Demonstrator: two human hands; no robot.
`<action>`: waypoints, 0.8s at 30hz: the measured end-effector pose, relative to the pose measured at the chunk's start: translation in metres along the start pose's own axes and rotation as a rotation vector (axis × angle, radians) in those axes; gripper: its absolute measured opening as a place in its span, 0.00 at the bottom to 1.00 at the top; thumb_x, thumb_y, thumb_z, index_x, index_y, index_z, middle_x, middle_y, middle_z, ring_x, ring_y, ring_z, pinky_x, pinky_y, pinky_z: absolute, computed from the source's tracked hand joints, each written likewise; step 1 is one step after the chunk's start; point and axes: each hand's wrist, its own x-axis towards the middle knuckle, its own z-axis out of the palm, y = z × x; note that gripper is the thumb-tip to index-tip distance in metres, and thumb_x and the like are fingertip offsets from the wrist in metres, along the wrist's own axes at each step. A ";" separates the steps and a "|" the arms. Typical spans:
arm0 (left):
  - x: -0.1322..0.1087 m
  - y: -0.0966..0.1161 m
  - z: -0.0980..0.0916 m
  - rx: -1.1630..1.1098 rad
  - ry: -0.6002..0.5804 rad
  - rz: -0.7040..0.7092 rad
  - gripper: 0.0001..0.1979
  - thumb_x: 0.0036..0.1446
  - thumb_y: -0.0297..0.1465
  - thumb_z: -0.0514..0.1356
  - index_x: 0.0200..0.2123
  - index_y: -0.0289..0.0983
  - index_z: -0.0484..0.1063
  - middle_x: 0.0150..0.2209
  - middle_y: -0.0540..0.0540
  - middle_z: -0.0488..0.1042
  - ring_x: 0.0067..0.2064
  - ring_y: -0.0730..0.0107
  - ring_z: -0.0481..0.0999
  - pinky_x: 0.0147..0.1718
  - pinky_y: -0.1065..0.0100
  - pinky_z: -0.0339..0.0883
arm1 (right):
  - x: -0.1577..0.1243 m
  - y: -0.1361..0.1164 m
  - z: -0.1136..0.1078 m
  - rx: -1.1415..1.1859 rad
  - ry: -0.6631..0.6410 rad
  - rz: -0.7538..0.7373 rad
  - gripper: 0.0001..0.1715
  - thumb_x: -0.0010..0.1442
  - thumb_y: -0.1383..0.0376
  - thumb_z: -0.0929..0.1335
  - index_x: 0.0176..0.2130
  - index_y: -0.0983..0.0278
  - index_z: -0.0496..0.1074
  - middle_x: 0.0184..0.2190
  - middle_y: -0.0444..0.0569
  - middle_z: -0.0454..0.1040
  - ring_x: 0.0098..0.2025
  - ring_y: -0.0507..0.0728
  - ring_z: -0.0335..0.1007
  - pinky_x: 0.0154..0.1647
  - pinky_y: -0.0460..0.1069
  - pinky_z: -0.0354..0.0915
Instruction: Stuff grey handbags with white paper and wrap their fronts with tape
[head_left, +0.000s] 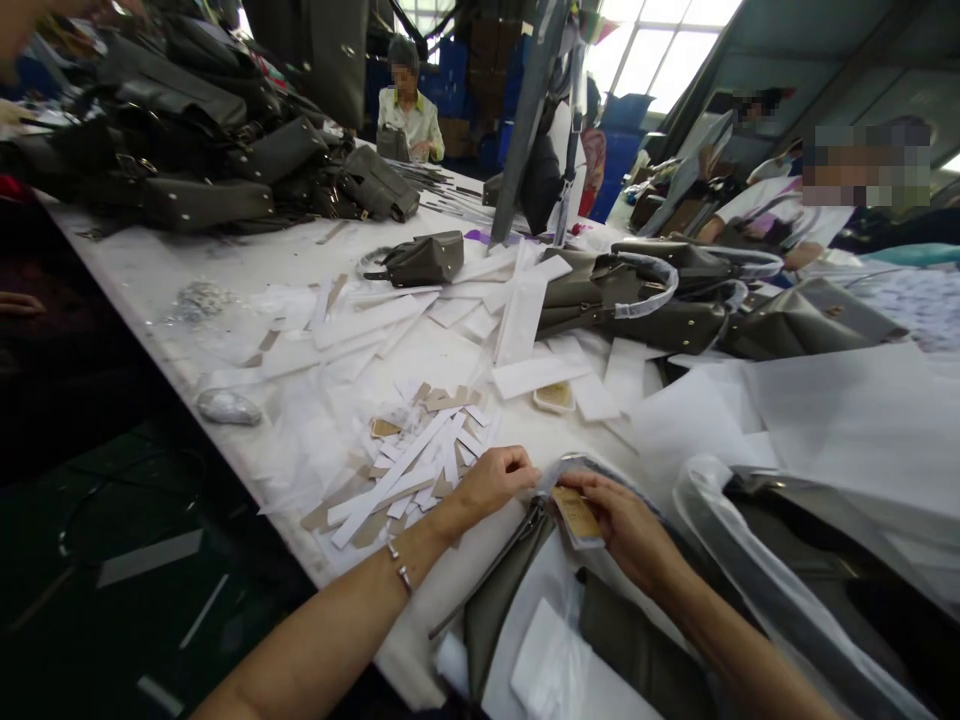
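Note:
A dark olive handbag lies before me at the table's near edge, with white paper and clear film stuffed about its opening. My right hand grips a small gold-and-white tag over that opening. Just left of it, my left hand is closed in a pinch beside the bag's plastic-wrapped handle; whatever its fingertips hold is too small to make out. To the right rests a second dark bag, its handle also wrapped in clear plastic.
Scattered paper and card strips cover the table left of my hands. More olive bags stand beyond, near a metal post. A heap of bags fills the far left. Co-workers sit farther back.

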 end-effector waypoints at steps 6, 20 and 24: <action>0.001 -0.002 0.003 -0.301 -0.041 -0.113 0.14 0.53 0.41 0.59 0.26 0.35 0.68 0.25 0.50 0.71 0.28 0.73 0.68 0.34 0.70 0.62 | -0.016 0.020 0.009 -0.119 0.055 -0.292 0.18 0.43 0.55 0.78 0.34 0.61 0.80 0.48 0.52 0.79 0.49 0.65 0.75 0.55 0.58 0.69; 0.008 -0.009 0.008 -0.482 -0.017 -0.235 0.20 0.46 0.45 0.67 0.34 0.33 0.76 0.24 0.52 0.68 0.23 0.78 0.62 0.21 0.74 0.52 | 0.019 0.010 0.030 -0.081 -0.055 -0.226 0.27 0.44 0.48 0.77 0.33 0.65 0.73 0.23 0.45 0.75 0.21 0.51 0.71 0.19 0.44 0.66; 0.009 -0.012 0.007 -0.521 0.017 -0.255 0.22 0.45 0.45 0.68 0.35 0.33 0.75 0.21 0.54 0.65 0.22 0.79 0.60 0.20 0.74 0.50 | 0.023 0.018 0.035 -0.096 -0.068 -0.225 0.30 0.48 0.43 0.74 0.37 0.64 0.72 0.21 0.44 0.74 0.21 0.50 0.69 0.23 0.46 0.68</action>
